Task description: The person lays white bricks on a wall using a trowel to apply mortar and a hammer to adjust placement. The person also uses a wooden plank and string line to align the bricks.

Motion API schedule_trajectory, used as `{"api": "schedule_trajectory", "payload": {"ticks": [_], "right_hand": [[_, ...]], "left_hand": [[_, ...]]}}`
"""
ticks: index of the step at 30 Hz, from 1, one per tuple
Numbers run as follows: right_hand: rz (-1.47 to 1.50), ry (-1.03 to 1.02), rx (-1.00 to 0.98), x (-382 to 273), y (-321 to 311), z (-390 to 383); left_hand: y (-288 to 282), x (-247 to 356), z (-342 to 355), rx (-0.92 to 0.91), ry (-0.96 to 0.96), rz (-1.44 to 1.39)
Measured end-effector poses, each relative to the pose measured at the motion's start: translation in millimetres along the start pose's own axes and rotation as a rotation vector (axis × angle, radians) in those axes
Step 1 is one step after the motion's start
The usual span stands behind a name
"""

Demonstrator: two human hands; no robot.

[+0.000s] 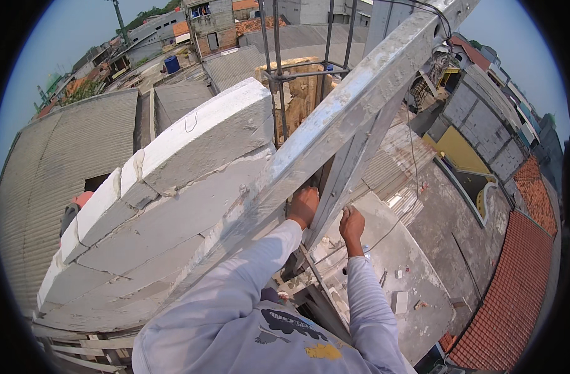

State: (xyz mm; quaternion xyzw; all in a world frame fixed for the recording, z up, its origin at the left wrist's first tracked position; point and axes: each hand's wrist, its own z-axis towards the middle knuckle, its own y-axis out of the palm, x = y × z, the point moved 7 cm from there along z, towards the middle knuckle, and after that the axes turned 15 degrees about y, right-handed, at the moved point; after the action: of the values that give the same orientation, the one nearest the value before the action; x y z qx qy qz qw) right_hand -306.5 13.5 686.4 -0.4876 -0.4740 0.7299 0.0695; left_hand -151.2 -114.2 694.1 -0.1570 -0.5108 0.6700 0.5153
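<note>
A long, mortar-splashed metal beam [310, 137] slants from the upper right down past my left forearm. Under it stands a grey metal channel post [347, 163]. My left hand [305, 207] is between the beam and the post, its fingers curled against the metal and partly hidden. On the other side of the post, my right hand [352, 225] is closed with thumb and fingers pinched together; what is in them is too small to make out. A thin dark wire [416, 181] hangs down from the beam's upper end and curves toward my right forearm.
A white block wall [191, 149] rises to the left. Steel rebar [278, 75] stands upright behind it. Far below on the right lie a concrete slab [422, 274] with scraps and a red tiled roof [509, 299]. Someone's red headwear [82, 198] shows past the wall.
</note>
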Motion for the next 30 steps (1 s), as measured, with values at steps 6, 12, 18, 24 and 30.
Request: {"api": "schedule_trajectory", "payload": {"ticks": [6, 12, 18, 24, 30], "right_hand": [[0.384, 0.190, -0.089, 8.6, 32.2, 0.3], [0.498, 0.208, 0.002, 7.8, 24.3, -3.1], [0.586, 0.145, -0.109, 14.9, 57.6, 18.8], [0.259, -0.009, -0.072, 10.3, 48.5, 23.5], [-0.021, -0.181, -0.055, -0.5, 36.1, 15.8]], "left_hand": [[14.4, -33.4, 0.7, 0.155, -0.205, 0.086], [9.9, -2.8, -13.9, 0.283, -0.103, 0.111], [23.8, -26.1, -29.5, 0.344, -0.058, 0.007], [-12.7, 4.8, -25.9, 0.207, 0.064, -0.221], [-50.9, 25.2, -0.5, 0.076, 0.043, -0.347]]}}
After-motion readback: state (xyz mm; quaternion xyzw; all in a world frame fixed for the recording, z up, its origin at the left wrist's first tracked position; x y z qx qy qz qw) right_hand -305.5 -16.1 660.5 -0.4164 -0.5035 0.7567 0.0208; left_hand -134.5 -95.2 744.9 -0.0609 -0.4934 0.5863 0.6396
